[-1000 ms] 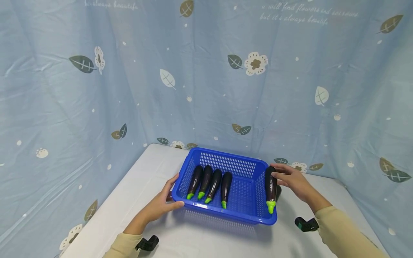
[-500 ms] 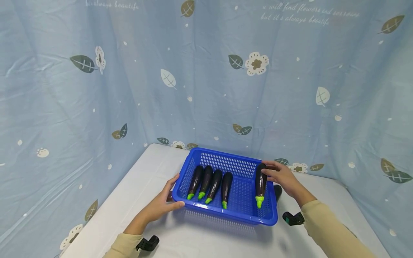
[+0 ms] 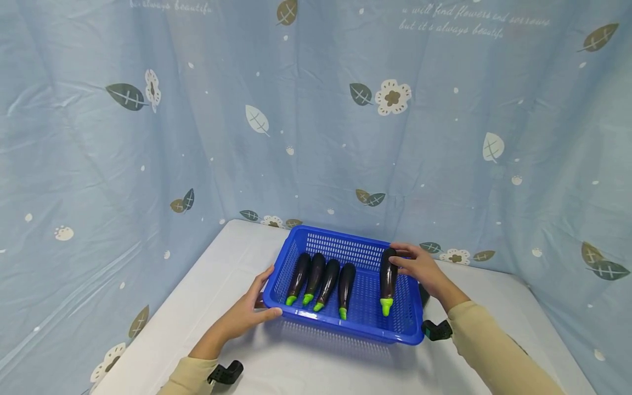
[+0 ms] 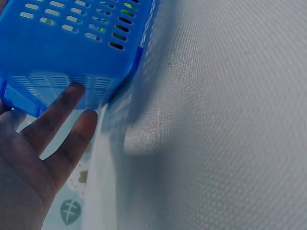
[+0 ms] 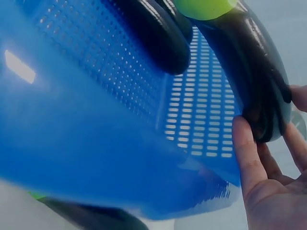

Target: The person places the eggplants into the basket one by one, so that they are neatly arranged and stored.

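Observation:
In the head view my right hand (image 3: 417,266) holds an eggplant (image 3: 388,280) by its dark, rounded end, over the right half of a blue plastic basket (image 3: 345,328). Its green stem end points toward me. The right wrist view shows thumb and fingertips (image 5: 247,143) around the eggplant's (image 5: 259,72) end. Several more eggplants (image 3: 328,282) lie side by side in the basket's left half, green ends to the front. My left hand (image 3: 242,312) holds the basket's front left corner, thumb at the front rim. From the left wrist, straight fingers (image 4: 72,148) show under the rim by the basket wall (image 4: 57,52).
Outside the basket's right wall another eggplant (image 3: 424,295) lies on the white table (image 3: 237,247), mostly hidden in the head view; the right wrist view shows this eggplant (image 5: 91,215) below the rim. A blue patterned curtain (image 3: 316,137) hangs behind and at the sides.
My right hand has carried the eggplant leftward from the basket's right rim to over its inside. The left hand and the basket have stayed in place.

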### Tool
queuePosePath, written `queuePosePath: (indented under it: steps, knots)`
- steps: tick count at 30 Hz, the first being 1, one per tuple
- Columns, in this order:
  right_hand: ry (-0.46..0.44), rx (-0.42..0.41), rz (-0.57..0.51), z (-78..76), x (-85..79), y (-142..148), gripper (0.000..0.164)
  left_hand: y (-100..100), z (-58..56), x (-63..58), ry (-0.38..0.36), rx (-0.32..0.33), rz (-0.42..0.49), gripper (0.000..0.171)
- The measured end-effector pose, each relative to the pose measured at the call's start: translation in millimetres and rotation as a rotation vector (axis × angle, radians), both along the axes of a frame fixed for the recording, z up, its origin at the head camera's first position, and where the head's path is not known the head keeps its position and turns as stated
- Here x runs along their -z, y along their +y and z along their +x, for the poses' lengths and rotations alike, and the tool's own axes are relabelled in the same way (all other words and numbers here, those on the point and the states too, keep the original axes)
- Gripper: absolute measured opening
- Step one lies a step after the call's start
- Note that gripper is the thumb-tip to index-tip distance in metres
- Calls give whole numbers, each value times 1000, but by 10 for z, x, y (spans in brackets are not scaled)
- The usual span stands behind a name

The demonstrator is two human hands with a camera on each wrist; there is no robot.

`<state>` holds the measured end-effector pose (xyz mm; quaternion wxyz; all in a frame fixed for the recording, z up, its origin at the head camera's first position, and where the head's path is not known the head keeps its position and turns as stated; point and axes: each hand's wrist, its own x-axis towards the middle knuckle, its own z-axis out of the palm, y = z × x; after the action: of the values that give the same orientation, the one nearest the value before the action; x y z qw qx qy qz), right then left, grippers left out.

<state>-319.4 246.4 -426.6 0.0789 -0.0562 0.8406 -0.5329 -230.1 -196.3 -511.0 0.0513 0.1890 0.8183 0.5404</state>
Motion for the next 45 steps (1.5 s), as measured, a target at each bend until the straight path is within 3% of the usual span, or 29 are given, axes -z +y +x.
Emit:
queuePosePath:
  steps: [8, 18, 45]
  knots:
    - [-6, 1, 18, -45, -15, -102, 60, -7, -5, 10, 5, -3, -2, 98]
    - [-28, -35, 0, -78, 96, -302, 55, 2, -2, -1, -9, -1, -2, 98]
    - [-146, 17, 83, -147, 345, -605, 48, -10, -4, 0, 0, 2, -3, 98]
